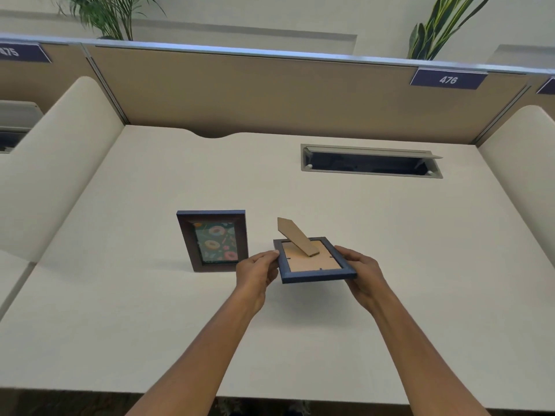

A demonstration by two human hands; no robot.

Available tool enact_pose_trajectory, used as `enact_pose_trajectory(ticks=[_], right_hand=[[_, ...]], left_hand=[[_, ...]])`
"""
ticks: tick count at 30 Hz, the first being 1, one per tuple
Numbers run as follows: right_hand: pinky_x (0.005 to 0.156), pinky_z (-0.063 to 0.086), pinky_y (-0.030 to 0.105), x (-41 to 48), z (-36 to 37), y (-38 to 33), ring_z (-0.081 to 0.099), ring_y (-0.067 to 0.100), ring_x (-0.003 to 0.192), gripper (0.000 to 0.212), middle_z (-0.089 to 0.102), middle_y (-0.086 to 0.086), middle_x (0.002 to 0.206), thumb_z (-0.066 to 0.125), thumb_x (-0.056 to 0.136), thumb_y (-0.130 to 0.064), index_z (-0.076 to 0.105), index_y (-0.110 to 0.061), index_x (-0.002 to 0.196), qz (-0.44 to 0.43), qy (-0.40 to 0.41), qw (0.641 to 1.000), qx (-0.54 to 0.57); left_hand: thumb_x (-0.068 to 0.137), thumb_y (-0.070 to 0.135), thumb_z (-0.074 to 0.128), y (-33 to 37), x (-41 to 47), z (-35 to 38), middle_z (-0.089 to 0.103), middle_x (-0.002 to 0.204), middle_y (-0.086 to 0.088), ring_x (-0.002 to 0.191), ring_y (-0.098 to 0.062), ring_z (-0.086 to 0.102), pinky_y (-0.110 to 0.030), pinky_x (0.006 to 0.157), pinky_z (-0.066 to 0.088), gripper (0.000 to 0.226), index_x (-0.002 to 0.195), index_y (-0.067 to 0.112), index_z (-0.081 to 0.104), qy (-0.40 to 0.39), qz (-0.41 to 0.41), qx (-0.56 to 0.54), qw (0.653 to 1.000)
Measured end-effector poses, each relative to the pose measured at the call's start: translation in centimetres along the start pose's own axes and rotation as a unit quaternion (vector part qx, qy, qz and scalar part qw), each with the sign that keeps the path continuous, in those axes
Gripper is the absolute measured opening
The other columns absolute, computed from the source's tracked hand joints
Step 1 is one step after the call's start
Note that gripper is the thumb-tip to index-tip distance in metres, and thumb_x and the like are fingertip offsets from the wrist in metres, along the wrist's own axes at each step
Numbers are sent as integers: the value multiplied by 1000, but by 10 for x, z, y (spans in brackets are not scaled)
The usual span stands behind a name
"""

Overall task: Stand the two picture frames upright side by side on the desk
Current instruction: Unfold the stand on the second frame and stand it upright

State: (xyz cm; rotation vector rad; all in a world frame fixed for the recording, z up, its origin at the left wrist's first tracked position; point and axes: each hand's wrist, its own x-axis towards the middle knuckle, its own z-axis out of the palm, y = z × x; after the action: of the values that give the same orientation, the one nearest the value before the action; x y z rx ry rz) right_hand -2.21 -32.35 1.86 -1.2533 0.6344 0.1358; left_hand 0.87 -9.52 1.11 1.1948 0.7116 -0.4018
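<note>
Head view: a person's two bare hands hold one picture frame over a pale desk.
First frame: stands upright left of centre, doughnut print facing the camera; it appears already placed.
Second frame: centre of the picture, back side up, roughly level and seemingly just above the desk, its cardboard easel leg swung out and pointing up toward the partition.
Left hand: closed on the second frame's left edge, thumb on top.
Right hand: closed on the right edge, fingers wrapped under.
Why held so: likely to keep the leg open before tipping the frame up onto it, beside the standing one.
Surroundings: open cable hatch in the upper right, well apart; tan partition behind; desk label 476; plants above.
Obstructions: nothing lies between the two frames; the gap looks free.
</note>
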Motion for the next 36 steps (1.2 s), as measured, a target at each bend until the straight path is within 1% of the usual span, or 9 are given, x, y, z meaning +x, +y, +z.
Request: enact_pose_trajectory(ticks=[6,9,12,17,21,25,29,33,36], right_hand=[[96,57,28,1,5,14,69,24,115,27,75,9,118,67,89,8,76,-7,109,-84,-14,996,21],[106,51,35,2,5,16,70,14,110,19,78,-4,108,69,91,-2,79,-14,102,-111,-3,994,-22],[103,50,36,3,6,15,71,15,101,17,80,-7,98,72,92,-13,79,-26,101,-108,14,993,-46],[64,46,18,4,10,17,71,12,104,30,79,-5,104,72,91,-32,74,-22,120,-104,47,988,-100],[78,48,30,9,13,21,68,14,91,34,80,3,100,68,93,-36,73,-19,123,-109,60,982,-143],[76,50,30,10,16,23,68,12,80,31,78,-4,92,66,95,-35,75,-21,120,-121,74,974,-175],[91,55,36,9,20,21,74,19,95,30,80,-2,98,67,93,-38,77,-21,116,-129,83,968,-198],[83,53,26,7,22,19,75,13,93,27,80,-4,99,65,94,-40,79,-24,111,-139,85,961,-221],[80,50,22,5,24,20,76,9,89,26,80,-6,97,64,94,-41,79,-24,108,-140,82,960,-227]], left_hand=[[85,12,80,0,2,5,70,53,1,50,-12,64,-22,55,58,12,80,5,72,13,-16,-56,998],[86,13,80,-3,3,5,67,57,-2,53,-13,63,-23,57,58,14,78,5,72,16,-18,-76,997],[89,16,77,-7,5,8,67,67,-5,58,-13,63,-25,60,55,16,76,8,71,21,-15,-66,998],[91,34,75,-11,9,13,66,72,-5,71,-18,61,-32,79,56,34,70,7,67,56,14,-9,998],[92,51,66,-9,10,18,46,66,-2,66,-19,42,-34,71,40,49,66,15,48,82,36,66,994],[96,52,59,-7,12,23,42,63,0,61,-18,37,-32,57,28,52,64,15,43,93,42,91,991],[98,53,53,-6,16,24,50,74,-2,67,-17,44,-32,59,33,47,76,12,52,98,48,110,988],[98,53,51,-6,21,24,57,89,-2,80,-19,51,-33,64,38,46,94,8,59,94,40,112,988],[98,52,49,-7,26,23,57,90,0,81,-17,51,-34,71,39,41,93,13,59,77,31,115,990]])
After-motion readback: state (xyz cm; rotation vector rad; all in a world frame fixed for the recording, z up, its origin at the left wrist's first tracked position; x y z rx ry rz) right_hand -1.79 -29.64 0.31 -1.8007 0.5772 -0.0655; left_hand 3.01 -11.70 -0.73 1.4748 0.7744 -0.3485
